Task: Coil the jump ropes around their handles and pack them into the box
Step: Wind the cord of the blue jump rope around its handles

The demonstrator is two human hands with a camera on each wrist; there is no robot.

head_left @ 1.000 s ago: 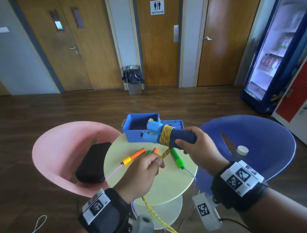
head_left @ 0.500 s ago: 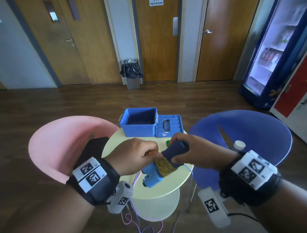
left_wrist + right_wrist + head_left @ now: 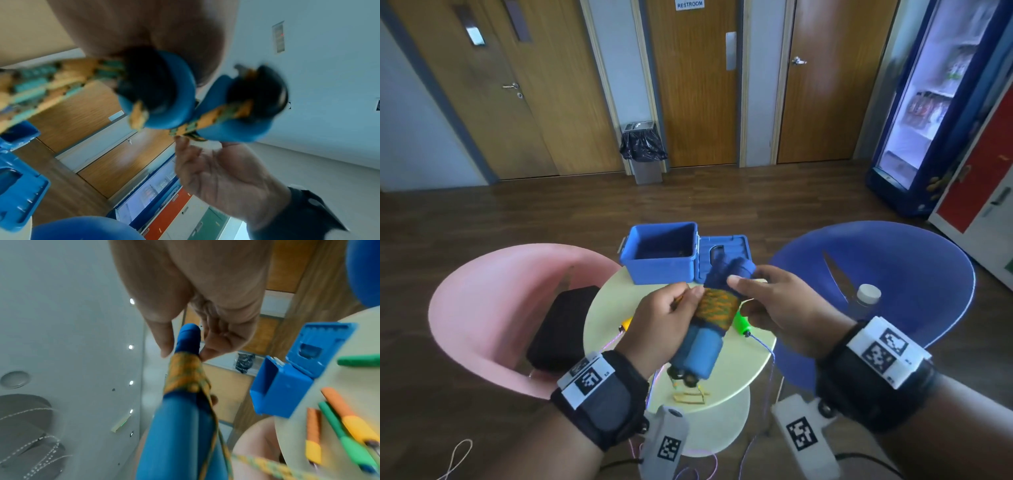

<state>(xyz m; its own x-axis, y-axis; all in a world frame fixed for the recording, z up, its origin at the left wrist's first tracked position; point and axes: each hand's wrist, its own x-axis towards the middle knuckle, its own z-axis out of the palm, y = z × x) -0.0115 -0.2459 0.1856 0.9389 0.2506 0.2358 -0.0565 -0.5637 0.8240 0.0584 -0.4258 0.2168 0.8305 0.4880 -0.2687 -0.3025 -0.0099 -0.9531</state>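
Over the round pale table [image 3: 743, 363] I hold a pair of blue jump rope handles [image 3: 700, 349] side by side, with orange-green rope coiled [image 3: 717, 305] round their middle. My left hand [image 3: 690, 296] pinches the rope against the coil's left side. My right hand [image 3: 739, 296] grips the dark foam ends [image 3: 188, 337] between thumb and fingers. The handles' capped ends [image 3: 162, 91] point back at me, and loose rope [image 3: 267, 465] trails off them. The open blue box [image 3: 661, 270] stands at the table's far edge, its lid [image 3: 736, 245] folded out to the right.
A second rope's orange-yellow [image 3: 349, 417] and green [image 3: 341, 431] handles lie on the table under my hands, cords hanging over the edge. A pink chair [image 3: 482, 301] with a black case [image 3: 561, 325] stands left. A blue chair [image 3: 914, 274] holds a bottle [image 3: 868, 294] and scissors.
The handle bundle has swung round: its dark grips now point away toward the box and the capped ends toward me. My left hand stays at the coil.
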